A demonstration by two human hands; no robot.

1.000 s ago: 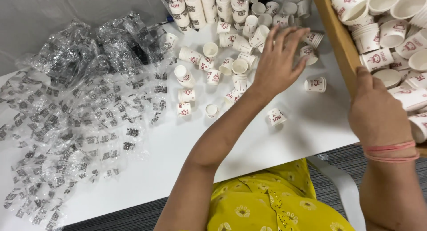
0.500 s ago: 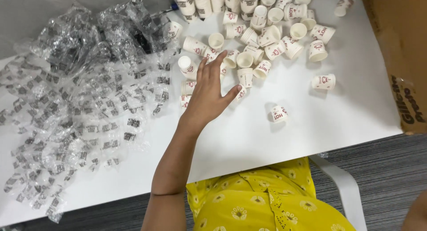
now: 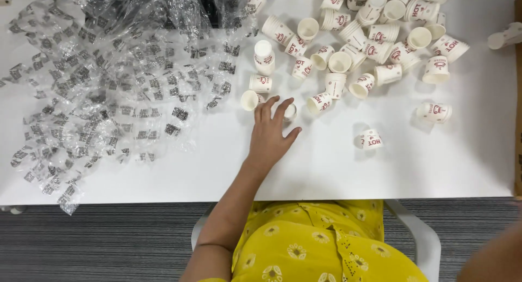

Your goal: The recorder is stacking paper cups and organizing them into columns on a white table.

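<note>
In the head view, the left hand (image 3: 269, 134) is seen stretched out over the white surface (image 3: 326, 168), palm down, with the fingers (image 3: 282, 109) spread apart. Its grip is released; nothing is enclosed by it. The fingertips are placed at the near edge of a scatter of small white paper cups with red print. One small cup (image 3: 290, 112) lying on its side is touched, or all but touched, by the middle fingers; which of the two cannot be told. Just to the left of the fingertips another tipped cup (image 3: 250, 100) is seen with its open mouth turned towards the camera.

The main heap of cups (image 3: 370, 37) is spread across the far right of the surface, some upright, most on their sides. Two single cups are set apart from the heap: one (image 3: 371, 139) to the right of the hand, another (image 3: 434, 112) further right.

The left half of the surface is covered by a pile of crumpled clear plastic wrappers (image 3: 109, 86) with dark printed squares.

The right hand is not shown; only a blurred forearm (image 3: 489, 260) is caught at the lower right corner, so its grip cannot be judged. A yellow flowered garment (image 3: 315, 244) is seen at the near edge.
</note>
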